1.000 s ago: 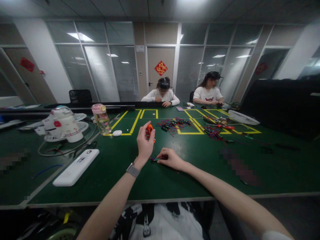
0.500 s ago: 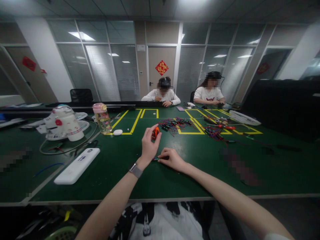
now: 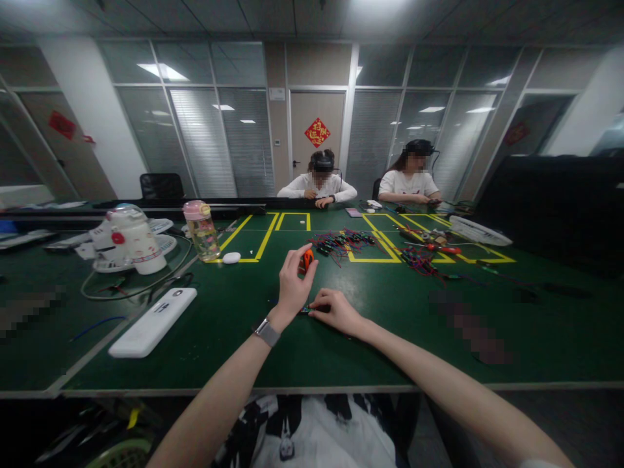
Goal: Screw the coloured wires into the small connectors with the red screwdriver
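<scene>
My left hand [image 3: 292, 281], with a watch on its wrist, is raised a little above the green table. It is closed around a small orange-and-black tool [image 3: 307, 260], whose kind I cannot make out because the fingers hide much of it. Low over the tabletop, my right hand [image 3: 338, 313] pinches the end of a small green circuit board [image 3: 305, 311] between thumb and fingertips. The board lies just below the left palm. Beyond both hands sits a pile of small boards with red and dark wires [image 3: 344, 242].
A second wire bundle [image 3: 422, 259] and a red-handled tool [image 3: 446, 249] lie to the right. On the left are a white power bank [image 3: 153, 323], a white jug [image 3: 139, 244] and a pink-lidded bottle [image 3: 202, 231]. Two people sit across the table, near yellow tape outlines [image 3: 266, 237].
Both hands keep nearly the same pose and grip. The whole view has shifted slightly, so things appear a little further right.
</scene>
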`<state>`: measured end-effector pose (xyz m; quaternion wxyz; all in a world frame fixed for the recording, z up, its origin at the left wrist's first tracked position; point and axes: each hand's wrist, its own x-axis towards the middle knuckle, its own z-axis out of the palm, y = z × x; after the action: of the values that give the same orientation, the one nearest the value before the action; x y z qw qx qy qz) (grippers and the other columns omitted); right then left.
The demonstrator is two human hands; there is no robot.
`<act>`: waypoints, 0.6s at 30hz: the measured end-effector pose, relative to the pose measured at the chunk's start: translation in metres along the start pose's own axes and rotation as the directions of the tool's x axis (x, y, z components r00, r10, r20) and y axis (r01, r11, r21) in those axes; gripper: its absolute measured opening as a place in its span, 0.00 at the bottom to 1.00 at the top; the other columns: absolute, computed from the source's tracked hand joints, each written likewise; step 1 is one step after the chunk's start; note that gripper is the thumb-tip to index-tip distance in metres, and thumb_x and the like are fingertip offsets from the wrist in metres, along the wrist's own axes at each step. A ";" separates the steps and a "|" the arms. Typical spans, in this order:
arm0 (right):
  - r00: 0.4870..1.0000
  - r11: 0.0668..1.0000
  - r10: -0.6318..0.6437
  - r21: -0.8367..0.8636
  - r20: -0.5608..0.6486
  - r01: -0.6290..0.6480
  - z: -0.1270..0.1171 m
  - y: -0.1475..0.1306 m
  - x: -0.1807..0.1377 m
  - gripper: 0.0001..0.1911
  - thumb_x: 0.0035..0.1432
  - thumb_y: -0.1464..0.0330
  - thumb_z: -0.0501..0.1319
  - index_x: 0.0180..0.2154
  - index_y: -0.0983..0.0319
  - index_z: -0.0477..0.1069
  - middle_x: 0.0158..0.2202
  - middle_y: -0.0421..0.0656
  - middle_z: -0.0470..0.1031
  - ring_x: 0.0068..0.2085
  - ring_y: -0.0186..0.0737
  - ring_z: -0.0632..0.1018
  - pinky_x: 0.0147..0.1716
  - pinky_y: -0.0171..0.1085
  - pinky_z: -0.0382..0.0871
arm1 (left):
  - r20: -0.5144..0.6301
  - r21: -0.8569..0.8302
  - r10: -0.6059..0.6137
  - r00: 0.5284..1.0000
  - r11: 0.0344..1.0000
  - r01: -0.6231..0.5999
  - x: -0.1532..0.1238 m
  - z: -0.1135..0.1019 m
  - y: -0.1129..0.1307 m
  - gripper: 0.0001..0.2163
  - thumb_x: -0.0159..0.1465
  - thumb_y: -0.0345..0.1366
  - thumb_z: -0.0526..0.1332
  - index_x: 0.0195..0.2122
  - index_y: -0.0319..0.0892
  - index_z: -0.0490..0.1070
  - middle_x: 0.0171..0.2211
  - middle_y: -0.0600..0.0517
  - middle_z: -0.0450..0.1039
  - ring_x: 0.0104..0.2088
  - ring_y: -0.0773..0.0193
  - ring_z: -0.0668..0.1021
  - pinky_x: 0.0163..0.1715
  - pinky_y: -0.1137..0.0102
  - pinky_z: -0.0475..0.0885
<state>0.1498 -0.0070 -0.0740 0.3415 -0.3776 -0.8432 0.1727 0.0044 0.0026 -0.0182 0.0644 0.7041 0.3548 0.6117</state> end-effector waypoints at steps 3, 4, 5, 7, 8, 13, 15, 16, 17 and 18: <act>1.000 1.000 0.002 0.001 0.002 -0.002 0.000 0.000 0.000 0.06 0.52 0.71 0.67 0.35 0.63 0.80 0.32 0.44 0.75 0.33 0.36 0.75 0.35 0.34 0.69 | -0.007 0.001 0.000 1.000 1.000 0.000 0.000 0.000 0.000 0.16 0.65 0.36 0.57 0.54 0.44 0.65 0.39 0.50 0.67 0.33 0.67 0.72 0.31 0.74 0.73; 1.000 1.000 0.003 0.001 0.003 -0.003 0.000 0.000 0.000 0.06 0.52 0.71 0.66 0.35 0.62 0.80 0.32 0.43 0.75 0.33 0.36 0.75 0.35 0.34 0.69 | -0.010 0.000 0.002 1.000 1.000 -0.002 0.000 0.000 0.001 0.16 0.65 0.36 0.57 0.54 0.44 0.65 0.39 0.49 0.67 0.33 0.67 0.72 0.31 0.74 0.73; 1.000 1.000 0.006 -0.001 0.003 -0.006 0.000 0.000 0.000 0.06 0.52 0.71 0.66 0.35 0.62 0.80 0.32 0.43 0.75 0.33 0.36 0.75 0.35 0.34 0.69 | -0.011 -0.002 0.005 1.000 1.000 -0.005 0.000 0.000 0.001 0.16 0.65 0.36 0.57 0.54 0.45 0.66 0.39 0.49 0.67 0.33 0.67 0.72 0.31 0.74 0.73; 1.000 1.000 0.010 -0.003 0.001 -0.010 0.001 0.000 0.000 0.06 0.51 0.71 0.67 0.35 0.62 0.80 0.32 0.43 0.75 0.33 0.36 0.75 0.36 0.35 0.70 | -0.013 -0.003 0.010 1.000 1.000 -0.010 0.000 0.001 0.001 0.16 0.65 0.36 0.57 0.54 0.45 0.66 0.39 0.49 0.67 0.33 0.67 0.72 0.31 0.74 0.73; 1.000 1.000 0.011 -0.004 0.000 -0.011 0.001 0.001 0.000 0.06 0.51 0.71 0.67 0.35 0.62 0.80 0.32 0.43 0.75 0.33 0.36 0.75 0.36 0.35 0.70 | -0.015 -0.002 0.013 1.000 1.000 -0.013 0.000 0.001 0.001 0.16 0.65 0.36 0.57 0.54 0.45 0.66 0.39 0.50 0.67 0.33 0.67 0.72 0.31 0.74 0.73; 1.000 1.000 0.009 0.003 0.001 -0.009 0.002 0.002 0.000 0.06 0.51 0.71 0.67 0.34 0.63 0.79 0.32 0.44 0.75 0.34 0.37 0.75 0.36 0.35 0.70 | 0.013 -0.003 0.026 1.000 1.000 -0.026 0.000 0.000 0.003 0.15 0.65 0.36 0.57 0.53 0.45 0.66 0.39 0.50 0.67 0.34 0.68 0.72 0.32 0.74 0.73; 1.000 1.000 0.018 -0.008 0.006 -0.018 0.001 0.001 0.000 0.06 0.51 0.71 0.67 0.34 0.63 0.79 0.32 0.44 0.75 0.34 0.37 0.76 0.36 0.35 0.70 | 0.028 -0.011 0.030 0.999 0.999 -0.030 0.001 -0.001 0.003 0.14 0.64 0.35 0.58 0.52 0.44 0.66 0.39 0.50 0.68 0.33 0.68 0.73 0.32 0.74 0.73; 1.000 0.999 0.022 -0.024 0.015 -0.022 0.000 -0.001 0.000 0.06 0.52 0.71 0.66 0.34 0.63 0.79 0.33 0.44 0.75 0.34 0.37 0.76 0.37 0.35 0.70 | 0.033 -0.016 0.032 0.999 0.999 -0.032 0.001 -0.001 0.003 0.14 0.64 0.35 0.58 0.51 0.44 0.67 0.39 0.50 0.68 0.33 0.68 0.73 0.32 0.74 0.74; 0.999 0.999 0.022 -0.050 0.031 -0.021 -0.002 -0.003 0.000 0.06 0.53 0.70 0.66 0.35 0.63 0.79 0.33 0.44 0.75 0.35 0.37 0.76 0.38 0.35 0.70 | 0.037 -0.021 0.034 0.999 0.999 -0.033 0.001 -0.001 0.002 0.14 0.64 0.35 0.58 0.51 0.44 0.67 0.39 0.50 0.68 0.33 0.68 0.73 0.31 0.74 0.74; 0.999 0.996 0.017 -0.090 0.052 -0.012 -0.005 -0.007 -0.001 0.08 0.54 0.69 0.65 0.37 0.63 0.78 0.35 0.45 0.75 0.36 0.38 0.76 0.39 0.36 0.69 | 0.040 -0.025 0.033 0.999 0.999 -0.032 0.002 -0.002 0.002 0.13 0.64 0.35 0.58 0.50 0.43 0.67 0.39 0.50 0.69 0.33 0.67 0.74 0.31 0.74 0.74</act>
<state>0.1504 -0.0118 -0.0671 0.3008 -0.3941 -0.8559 0.1471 0.0037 0.0018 -0.0158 0.0703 0.7210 0.3343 0.6028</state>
